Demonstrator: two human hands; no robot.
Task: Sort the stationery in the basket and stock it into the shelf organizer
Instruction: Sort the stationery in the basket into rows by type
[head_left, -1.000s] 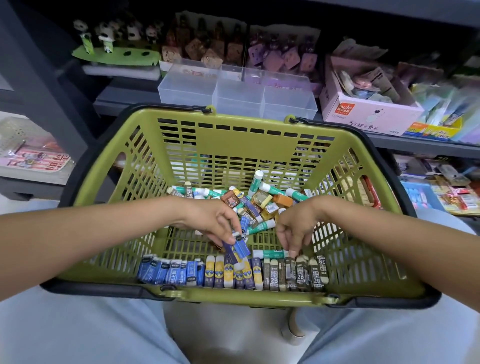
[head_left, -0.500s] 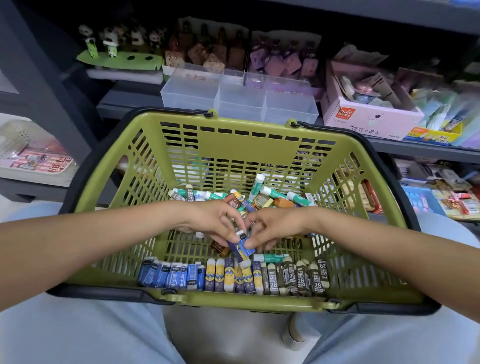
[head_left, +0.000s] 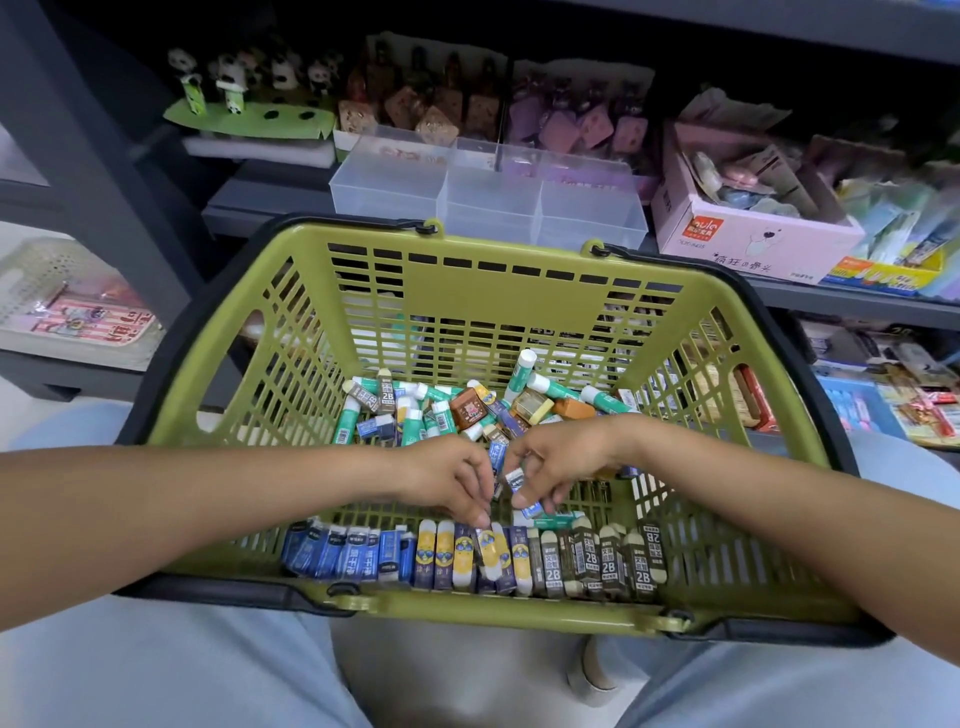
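Observation:
A green basket (head_left: 498, 291) rests on my lap. A loose pile of erasers and glue sticks (head_left: 467, 405) lies at its far side. Along the near wall stands a sorted row: blue erasers (head_left: 343, 553), yellow-and-navy erasers (head_left: 467, 556), brown 2B erasers (head_left: 597, 561). My left hand (head_left: 452, 480) reaches down to the yellow group, its fingertips on an eraser (head_left: 488, 543) there. My right hand (head_left: 558, 467) pinches small blue-and-white erasers (head_left: 519, 483) above the row. The clear shelf organizer (head_left: 488, 192) stands behind the basket.
A pink carton (head_left: 748, 239) of goods sits right of the organizer. Panda figures (head_left: 234, 83) and boxed trinkets line the back of the shelf. A white mesh tray (head_left: 67, 306) lies on a lower shelf at left. More packets fill the lower right shelf.
Both hands have come together over the middle of the row. My left hand dropped to the yellow erasers, and my right hand shifted left and picked up small blue erasers.

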